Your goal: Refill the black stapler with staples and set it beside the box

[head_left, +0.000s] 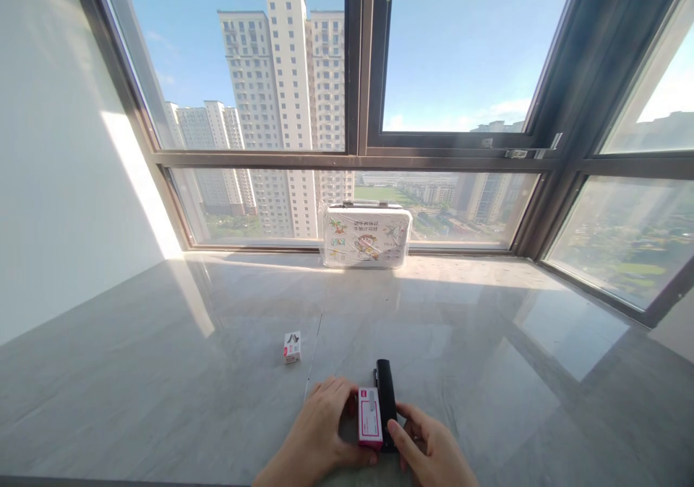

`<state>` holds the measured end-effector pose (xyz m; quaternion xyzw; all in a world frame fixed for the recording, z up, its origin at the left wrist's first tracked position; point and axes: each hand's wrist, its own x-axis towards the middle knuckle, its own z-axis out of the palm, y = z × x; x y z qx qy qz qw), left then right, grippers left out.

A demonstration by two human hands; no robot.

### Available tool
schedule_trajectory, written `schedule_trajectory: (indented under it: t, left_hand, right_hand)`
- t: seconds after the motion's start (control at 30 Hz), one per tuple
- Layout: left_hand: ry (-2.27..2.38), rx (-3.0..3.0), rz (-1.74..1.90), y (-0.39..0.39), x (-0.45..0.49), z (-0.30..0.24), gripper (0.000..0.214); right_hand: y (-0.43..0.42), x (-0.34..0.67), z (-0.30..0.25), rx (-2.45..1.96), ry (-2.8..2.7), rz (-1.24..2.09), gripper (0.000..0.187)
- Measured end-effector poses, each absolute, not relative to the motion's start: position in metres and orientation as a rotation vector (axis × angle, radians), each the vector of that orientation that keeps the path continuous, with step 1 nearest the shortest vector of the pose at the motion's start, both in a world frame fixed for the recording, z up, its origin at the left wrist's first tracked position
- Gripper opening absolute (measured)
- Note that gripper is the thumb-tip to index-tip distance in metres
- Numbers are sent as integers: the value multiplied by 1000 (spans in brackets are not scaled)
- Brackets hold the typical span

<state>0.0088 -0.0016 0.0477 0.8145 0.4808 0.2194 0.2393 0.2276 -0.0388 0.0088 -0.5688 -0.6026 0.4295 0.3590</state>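
A black stapler [385, 400] lies near the front of the grey stone surface, pointing away from me. Right against its left side is a small white and pink box [370, 418]. My left hand [325, 425] curls around the box from the left, fingers at its far end and thumb at its near end. From the right, my right hand [431, 444] grips the stapler's near end, with the thumb on top. Farther off to the left sits a smaller white box [291, 347] with a dark picture and a red patch, touched by neither hand.
A white case [367, 238] with cartoon prints and a handle, wrapped in clear film, stands upright against the window. Dark window frames [352, 160] bound the grey ledge [217, 393] at the back and right. A white wall [65, 169] rises on the left.
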Motion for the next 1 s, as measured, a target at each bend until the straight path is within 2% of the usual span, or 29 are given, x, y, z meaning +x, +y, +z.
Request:
schedule_trajectory:
  t: [0.07, 0.2, 0.23, 0.3, 0.33, 0.43, 0.57, 0.63, 0.8, 1.0]
  left_hand:
    - [1308, 2226, 613, -2, 10, 46, 72]
    - [1241, 2116, 600, 9, -16, 49, 108]
    - [1262, 2052, 604, 16, -30, 53, 106]
    - [1528, 1919, 700, 33, -59, 63, 69]
    - [1661, 1879, 752, 43, -73, 68, 62]
    - [1870, 1825, 784, 67, -97, 78, 58]
    - [1890, 1877, 700, 76, -77, 73, 54]
    - [1844, 1913, 659, 71, -53, 67, 57]
    - [1604, 1957, 523, 55, -2, 59, 68]
    - [1280, 1857, 303, 60, 10, 66, 76]
  right_hand:
    - [-39, 227, 10, -1466, -1534, 1107, 86]
    - [-41, 230, 13, -1502, -1445, 1062, 91]
    - [-43, 231, 14, -1511, -1421, 1055, 92]
    - [-47, 234, 18, -1512, -1435, 1060, 93]
    - [-50, 235, 21, -1512, -1483, 1071, 94]
    - [-54, 235, 32, -1579, -1685, 1059, 102]
    - [-50, 224, 52, -1771, -1813, 1000, 113]
    - [-46, 216, 63, -1772, -1826, 954, 104]
    - [-38, 202, 81, -1738, -1896, 902, 69]
    - [-33, 206, 71, -1654, -1927, 867, 59]
